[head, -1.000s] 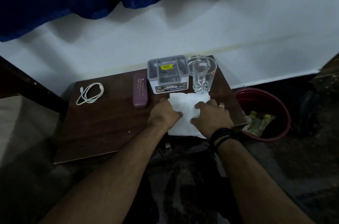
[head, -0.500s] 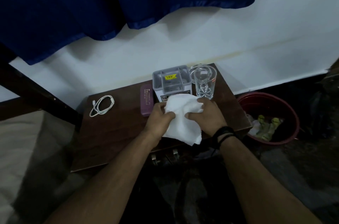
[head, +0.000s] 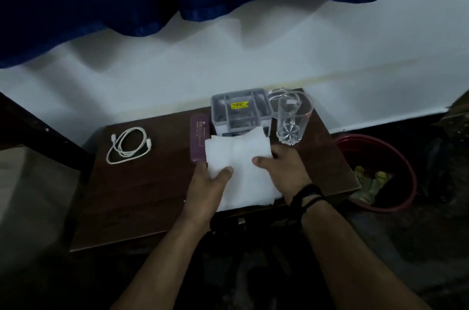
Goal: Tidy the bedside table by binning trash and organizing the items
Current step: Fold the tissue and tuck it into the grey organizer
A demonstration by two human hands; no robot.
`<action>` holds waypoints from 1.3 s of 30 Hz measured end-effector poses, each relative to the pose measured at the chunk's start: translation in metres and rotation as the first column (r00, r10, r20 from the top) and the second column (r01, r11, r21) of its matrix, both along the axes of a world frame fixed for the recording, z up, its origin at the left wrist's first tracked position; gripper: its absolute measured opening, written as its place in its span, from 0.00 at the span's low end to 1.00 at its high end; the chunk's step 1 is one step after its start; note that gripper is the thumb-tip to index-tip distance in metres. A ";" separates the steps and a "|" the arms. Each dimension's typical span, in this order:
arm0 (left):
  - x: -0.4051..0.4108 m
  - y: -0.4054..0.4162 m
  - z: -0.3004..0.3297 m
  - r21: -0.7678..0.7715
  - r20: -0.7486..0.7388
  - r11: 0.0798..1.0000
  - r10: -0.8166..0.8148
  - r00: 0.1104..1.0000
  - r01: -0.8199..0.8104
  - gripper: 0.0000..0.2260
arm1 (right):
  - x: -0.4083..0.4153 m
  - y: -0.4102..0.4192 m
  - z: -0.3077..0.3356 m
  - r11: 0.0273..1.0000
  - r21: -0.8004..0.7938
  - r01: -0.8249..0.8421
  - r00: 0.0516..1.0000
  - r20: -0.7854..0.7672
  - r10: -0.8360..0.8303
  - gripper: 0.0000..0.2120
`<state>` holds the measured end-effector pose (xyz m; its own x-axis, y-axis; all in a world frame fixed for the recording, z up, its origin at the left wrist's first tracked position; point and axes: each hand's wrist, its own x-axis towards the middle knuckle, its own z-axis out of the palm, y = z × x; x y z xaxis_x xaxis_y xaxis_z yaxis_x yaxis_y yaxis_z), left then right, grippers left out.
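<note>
You have the white cloth (head: 238, 165) in both hands over the front right part of the worktop (head: 142, 198). Your left hand (head: 210, 182) pinches its left edge, thumb on top, fingers underneath and hidden. Your right hand (head: 284, 172) grips the right edge, thumb across the top. The far end is lifted and covers the front of the grey box (head: 239, 109); the near end hangs past the front edge of the worktop.

Handling: looks light, soft and limp, so it will sag wherever it is unsupported. Not fragile, not slippery. Best hold is at edges or corners, one hand per side, as you have it. A one-hand pinch would let it bunch up.

Orientation: long axis runs front to back, from you toward the wall, tilted up at the far end. Short axis runs between your hands. It seems already folded at least once; layer count is not clear.

Watch the glass (head: 291, 119) just beside your right hand near the back right corner; it is upright and could tip. A second glass item behind it is too blurred to name. The purple case (head: 199, 142) touches or sits just under the cloth's left side. The white cable (head: 128, 144) lies coiled well apart, toward the back left. The red bin (head: 396, 157) is on the floor off the right edge, with trash inside.
</note>
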<state>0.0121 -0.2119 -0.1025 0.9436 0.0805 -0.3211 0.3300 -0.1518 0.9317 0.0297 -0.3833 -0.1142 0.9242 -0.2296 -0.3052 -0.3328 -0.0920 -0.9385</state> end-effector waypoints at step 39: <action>0.025 0.020 -0.011 0.741 -0.009 0.619 -0.377 0.926 0.259 0.20 | 0.012 -0.017 0.019 0.750 -0.661 -0.016 0.994 0.070 0.083 0.04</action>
<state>0.0366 -0.1914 -0.1139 0.9828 -0.0846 -0.1644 0.0113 -0.8600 0.5101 0.0415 -0.4005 -0.0951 0.9554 -0.2952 -0.0115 -0.2280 -0.7122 -0.6639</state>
